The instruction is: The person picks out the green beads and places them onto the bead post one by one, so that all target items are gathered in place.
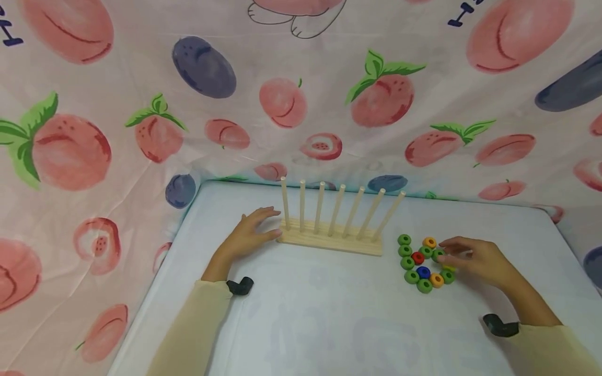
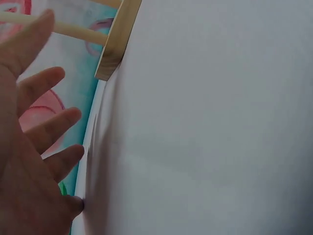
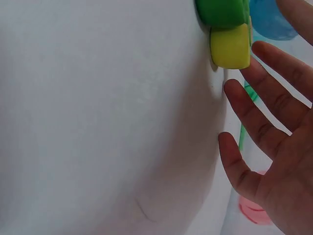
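A wooden rack (image 1: 329, 242) with a row of several upright bare pegs stands on the table. At its left end my left hand (image 1: 251, 235) reaches with thumb and fingers apart; the left wrist view shows the spread fingers holding nothing beside the wooden base (image 2: 116, 46). To the right of the rack lie several ring beads: green (image 1: 424, 285), a red bead (image 1: 417, 258), a blue bead (image 1: 423, 272), orange (image 1: 437, 280) and yellow. My right hand (image 1: 482, 262) hovers at their right side, fingers loosely extended. In the right wrist view, the yellow bead (image 3: 231, 46) sits near the fingertips.
White cloth covers the table (image 1: 301, 313). A fruit-patterned curtain (image 1: 329, 62) hangs along the back and left side. Small black devices are strapped to both wrists, the left device (image 1: 241, 286) and the right device (image 1: 500, 326).
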A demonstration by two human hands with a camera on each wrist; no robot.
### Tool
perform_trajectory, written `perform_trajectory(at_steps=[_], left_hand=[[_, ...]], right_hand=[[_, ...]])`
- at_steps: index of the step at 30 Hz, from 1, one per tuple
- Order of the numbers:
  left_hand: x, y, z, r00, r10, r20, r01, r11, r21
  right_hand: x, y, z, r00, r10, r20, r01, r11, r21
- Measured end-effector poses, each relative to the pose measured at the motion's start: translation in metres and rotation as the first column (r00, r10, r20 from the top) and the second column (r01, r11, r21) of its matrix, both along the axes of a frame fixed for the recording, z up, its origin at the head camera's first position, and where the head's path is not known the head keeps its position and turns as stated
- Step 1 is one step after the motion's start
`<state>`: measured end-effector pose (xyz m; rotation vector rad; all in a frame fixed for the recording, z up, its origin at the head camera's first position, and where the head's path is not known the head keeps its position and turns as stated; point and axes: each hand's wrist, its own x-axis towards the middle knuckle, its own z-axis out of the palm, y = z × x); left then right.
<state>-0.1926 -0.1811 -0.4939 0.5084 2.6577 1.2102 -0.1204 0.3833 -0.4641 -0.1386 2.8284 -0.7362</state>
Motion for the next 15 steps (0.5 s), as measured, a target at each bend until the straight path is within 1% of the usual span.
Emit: perform_trajectory(at_steps=[2, 5, 9, 12, 15], left_hand=[[-0.004, 0.004, -0.002, 0.999, -0.033, -0.001, 0.033, 0.999, -0.016], [-0.008, 0.007, -0.005, 0.998, -0.062, -0.008, 0.061, 0.997, -0.043], [-0.012, 0.007, -0.009, 0.997, -0.074, -0.03, 0.072, 0.995, -0.074], [-0.014, 0.007, -0.01, 0.996, -0.083, -0.044, 0.078, 0.99, -0.117], [-0.015, 0.006, -0.011, 0.994, -0.095, -0.045, 0.088, 0.985, -0.147]], right_hand=[[-0.001, 0.0, -0.001, 1.0, 0.0, 0.01, 0.0, 1.0, 0.01], [-0.002, -0.001, -0.002, 1.0, -0.001, 0.02, 0.0, 1.0, 0.021], [-0.004, -0.003, -0.003, 1.0, 0.002, 0.026, -0.003, 1.0, 0.027], [-0.005, -0.003, -0.003, 1.0, 0.007, 0.03, -0.008, 1.0, 0.029], [-0.007, -0.001, -0.004, 0.999, 0.017, 0.031, -0.018, 0.999, 0.038]])
